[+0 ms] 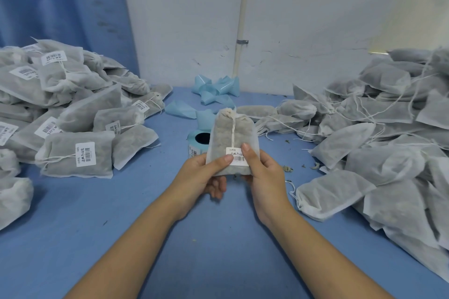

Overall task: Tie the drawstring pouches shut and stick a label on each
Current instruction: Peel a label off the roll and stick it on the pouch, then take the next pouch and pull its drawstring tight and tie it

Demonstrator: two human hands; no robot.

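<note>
You hold one drawstring pouch point(228, 133) upright above the desk point(121, 213), with its gathered neck pointing away from you and its bottom edge in your hands. Your left hand point(201, 175) pinches the pouch's lower left corner. The thumb lies flat on the front and the fingers point(217, 188) curl up behind and below. Your right hand point(264, 170) clasps the lower right corner, its thumb pressed onto the white barcode label point(237, 156), which sits low on the front of the pouch. The drawstring point(233, 128) runs from the tied neck straight down the front to the label's top edge.

Directly behind the pouch, and partly covered by it, a roll of labels point(199, 139) lies on the desk. Farther behind are loose pale-blue backing strips point(216, 91). To the pouch's left is a heap of labelled pouches point(73, 114). To its right is a heap of pouches showing no labels point(376, 128), with their strings trailing. Just right of the pouch, beside your right hand, a few crumbs of dried filling point(288, 168) lie on the desk.

Your right fingers are hidden behind the pouch, so you cannot tell how they lie. The label's print is too small to read. Both heaps are cut off by the frame edges.
</note>
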